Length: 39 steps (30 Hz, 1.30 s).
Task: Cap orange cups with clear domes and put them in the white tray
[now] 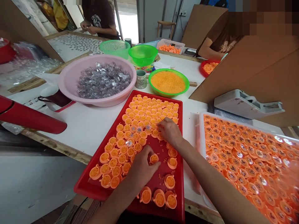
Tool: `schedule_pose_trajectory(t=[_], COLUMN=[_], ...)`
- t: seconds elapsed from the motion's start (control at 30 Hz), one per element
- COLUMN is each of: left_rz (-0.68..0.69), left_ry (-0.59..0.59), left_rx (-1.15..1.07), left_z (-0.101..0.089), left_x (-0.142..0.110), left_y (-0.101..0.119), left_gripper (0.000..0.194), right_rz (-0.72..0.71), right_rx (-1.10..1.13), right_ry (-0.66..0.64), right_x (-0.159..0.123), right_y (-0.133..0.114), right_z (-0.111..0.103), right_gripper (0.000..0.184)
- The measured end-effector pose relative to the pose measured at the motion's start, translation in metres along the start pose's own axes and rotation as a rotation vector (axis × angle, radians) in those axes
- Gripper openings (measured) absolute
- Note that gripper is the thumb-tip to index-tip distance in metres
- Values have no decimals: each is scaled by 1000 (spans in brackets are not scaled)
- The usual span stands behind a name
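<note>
A red tray on the white table holds several small orange cups filled with orange beads. My left hand is closed in a pinch on one orange cup near the tray's middle. My right hand rests palm down farther up the tray, its fingertips curled on cups at the edge of the packed cluster; whether it holds one is hidden. Loose orange beads lie scattered on the bare red floor of the tray between my hands.
A pink basin of clear lids, a green bowl of orange beads, a white tray of sealed cups, a grey mug, a red tube. Two other people sit at the far side, behind cardboard.
</note>
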State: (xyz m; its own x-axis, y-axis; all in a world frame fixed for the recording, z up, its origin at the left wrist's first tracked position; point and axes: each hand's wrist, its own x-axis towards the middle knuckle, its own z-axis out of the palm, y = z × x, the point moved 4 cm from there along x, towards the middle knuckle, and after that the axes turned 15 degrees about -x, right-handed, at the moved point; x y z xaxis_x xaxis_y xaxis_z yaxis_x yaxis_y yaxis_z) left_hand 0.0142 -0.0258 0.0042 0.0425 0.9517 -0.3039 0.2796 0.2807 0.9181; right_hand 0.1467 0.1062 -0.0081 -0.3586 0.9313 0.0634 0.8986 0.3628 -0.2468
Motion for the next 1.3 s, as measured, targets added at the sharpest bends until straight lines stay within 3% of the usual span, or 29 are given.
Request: schedule_pose_trajectory(t=[0.2,0.4,0.53,0.73,0.87,0.93,1.13,1.3], left_rz=[-10,-278,-250,-261,-236,-225,-178,-219], left_ry=[10,-88,-84,-77,-87,-99,-136,-173], left_rx=[-215,-417,-449,-549,-535,-532,-559,-632], left_z=[-6,-8,-9,-10,-8,-7,-3,4], left_x=[3,-1,-2,0,-1,-3,-7,-10], left_y=[-7,-9,-9,-7,1,4,12,13], left_gripper=[26,45,38,33,37,38,22,25], right_rz=[24,106,202,242,427,493,540,530], right_rx=[51,239,437,827,1273,1387,1398,1297], right_ry=[32,89,128,-27,-154,-178,-116,-128], right_x=[-3,3,0,-54,-96,-109,-124,-133], right_y=[-1,2,10,1,-12,-16,-17,-14], right_z=[4,9,1,-24,-21,-17,-7,-5], right_gripper=[13,15,11,17,35,36,27,35])
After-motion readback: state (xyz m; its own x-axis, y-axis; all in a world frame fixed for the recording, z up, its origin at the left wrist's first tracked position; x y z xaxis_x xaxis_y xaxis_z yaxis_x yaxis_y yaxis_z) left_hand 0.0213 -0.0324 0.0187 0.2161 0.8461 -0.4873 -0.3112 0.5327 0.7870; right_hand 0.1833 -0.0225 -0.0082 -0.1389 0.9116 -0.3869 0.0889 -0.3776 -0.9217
